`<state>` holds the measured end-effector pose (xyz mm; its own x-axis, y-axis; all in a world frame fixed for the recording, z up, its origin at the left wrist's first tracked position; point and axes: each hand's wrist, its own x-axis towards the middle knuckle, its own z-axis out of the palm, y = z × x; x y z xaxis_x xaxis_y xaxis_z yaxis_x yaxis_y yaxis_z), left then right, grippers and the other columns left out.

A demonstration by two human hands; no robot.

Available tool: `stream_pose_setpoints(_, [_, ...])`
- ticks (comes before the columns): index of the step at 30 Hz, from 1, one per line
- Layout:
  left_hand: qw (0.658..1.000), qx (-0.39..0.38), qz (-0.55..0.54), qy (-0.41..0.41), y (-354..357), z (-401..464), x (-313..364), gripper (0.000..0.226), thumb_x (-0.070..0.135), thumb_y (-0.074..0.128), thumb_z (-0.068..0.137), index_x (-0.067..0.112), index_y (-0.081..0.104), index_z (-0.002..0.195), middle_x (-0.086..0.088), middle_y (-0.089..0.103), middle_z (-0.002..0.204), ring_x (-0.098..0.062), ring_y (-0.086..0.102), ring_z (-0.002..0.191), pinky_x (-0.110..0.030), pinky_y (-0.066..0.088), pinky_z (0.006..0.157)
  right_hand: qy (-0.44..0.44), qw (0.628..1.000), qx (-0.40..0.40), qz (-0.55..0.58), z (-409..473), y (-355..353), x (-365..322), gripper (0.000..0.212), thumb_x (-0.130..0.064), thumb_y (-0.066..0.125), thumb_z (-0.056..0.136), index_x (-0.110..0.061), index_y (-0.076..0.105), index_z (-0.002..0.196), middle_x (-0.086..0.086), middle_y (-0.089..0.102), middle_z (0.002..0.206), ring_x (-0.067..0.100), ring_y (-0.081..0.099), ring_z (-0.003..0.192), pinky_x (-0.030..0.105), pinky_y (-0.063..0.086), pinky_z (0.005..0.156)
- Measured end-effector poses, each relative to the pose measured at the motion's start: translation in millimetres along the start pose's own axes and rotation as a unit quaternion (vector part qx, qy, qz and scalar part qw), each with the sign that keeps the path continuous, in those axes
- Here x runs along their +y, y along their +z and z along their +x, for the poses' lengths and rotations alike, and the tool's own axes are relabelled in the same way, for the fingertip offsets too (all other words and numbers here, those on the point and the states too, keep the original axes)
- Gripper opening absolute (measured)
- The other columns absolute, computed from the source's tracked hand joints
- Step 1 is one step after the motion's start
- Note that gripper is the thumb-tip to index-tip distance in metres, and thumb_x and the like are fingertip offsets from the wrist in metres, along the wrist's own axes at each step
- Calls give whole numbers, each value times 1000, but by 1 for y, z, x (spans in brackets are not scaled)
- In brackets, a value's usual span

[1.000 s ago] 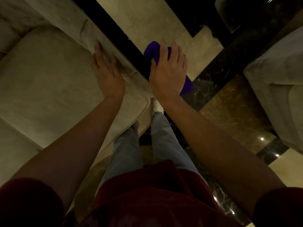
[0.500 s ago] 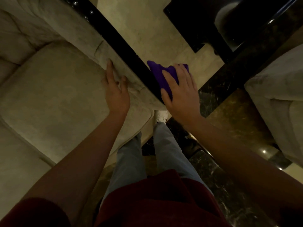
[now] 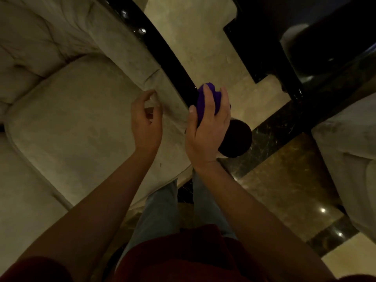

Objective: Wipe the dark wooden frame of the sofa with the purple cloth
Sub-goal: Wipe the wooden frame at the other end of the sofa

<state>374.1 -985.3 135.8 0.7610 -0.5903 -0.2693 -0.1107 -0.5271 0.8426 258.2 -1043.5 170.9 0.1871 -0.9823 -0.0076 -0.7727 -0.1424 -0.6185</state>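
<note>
The sofa's dark wooden frame (image 3: 162,49) runs as a glossy black strip along the outer side of the beige padded armrest (image 3: 130,58), ending in a round dark knob (image 3: 237,139) at the front. My right hand (image 3: 207,129) grips the bunched purple cloth (image 3: 207,98) against the frame near its front end. My left hand (image 3: 145,123) hovers just above the armrest's inner side, fingers loosely curled and apart, holding nothing.
A beige seat cushion (image 3: 71,123) lies left of the armrest. Another beige sofa (image 3: 350,155) stands at the right. A dark glossy table (image 3: 305,37) is at the top right. Polished marble floor (image 3: 203,47) lies between them. My legs stand below.
My left hand has lifted off the armrest and curled its fingers. My right hand bunched the cloth and shifted along the frame, so the round knob now shows.
</note>
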Motion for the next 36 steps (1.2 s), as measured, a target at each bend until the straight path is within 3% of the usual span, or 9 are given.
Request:
stream_pose_setpoints(4, [998,23,-8,53,-9,33,6,44,26,63,101,41,45,139,7,49,134,-10,63,111,-29,55,93,8,1000,7,-3,7,3,-19,55,-22,68,99,-2,53,147,27,41,158,43,43,143,62,42,109])
stream_pose_setpoints(8, [997,33,36,64,-15,63,-2,53,37,67,97,30,48,146,-4,49,131,-7,60,108,-19,51,91,-34,999,-2,-22,23,11,-46,62,-24,69,93,-5,52,149,24,39,161,39,38,149,62,35,115])
stream_pose_setpoints(13, [996,18,36,78,-22,69,-14,55,32,72,96,31,48,145,4,50,128,7,57,102,-18,53,83,-75,995,12,-66,47,28,-88,61,-26,70,91,-8,56,147,21,44,159,36,43,147,61,35,116])
stream_pose_setpoints(20, [999,35,-31,-4,-47,92,-24,53,17,73,93,16,54,142,-9,59,129,-23,66,104,-48,58,87,-88,987,24,-130,84,59,-141,61,-30,64,89,-12,56,147,18,45,159,35,46,144,57,35,115])
stream_pose_setpoints(27, [993,60,64,81,-83,159,5,75,48,74,90,17,46,153,-14,43,155,-26,45,141,-39,43,114,-87,980,17,-177,96,72,-159,64,-35,64,88,-13,55,147,18,44,160,36,46,142,59,38,112])
stream_pose_setpoints(31, [990,33,89,106,-69,173,4,86,54,76,86,20,41,157,-18,25,167,-29,32,151,-41,44,115,-97,978,15,-184,98,75,-159,67,-37,63,87,-12,53,148,17,45,159,37,48,140,58,39,111])
stream_pose_setpoints(33, [989,40,85,118,-60,169,-1,85,50,76,89,19,37,158,-19,16,170,-18,23,156,-38,50,108,-96,976,21,-192,102,80,-161,67,-35,65,87,-12,53,149,18,45,159,37,49,139,58,40,110])
stream_pose_setpoints(35, [988,47,80,122,-58,166,-2,83,48,72,92,18,36,160,-19,12,172,8,16,151,-33,56,92,-106,973,26,-206,106,87,-167,66,-33,65,88,-13,53,149,18,45,159,37,49,140,57,38,112])
stream_pose_setpoints(36, [988,42,82,123,-61,165,0,81,48,69,92,18,36,160,-18,11,172,12,18,147,-32,57,86,-114,970,25,-212,110,92,-172,65,-33,63,89,-13,52,150,18,45,159,36,49,141,56,37,113])
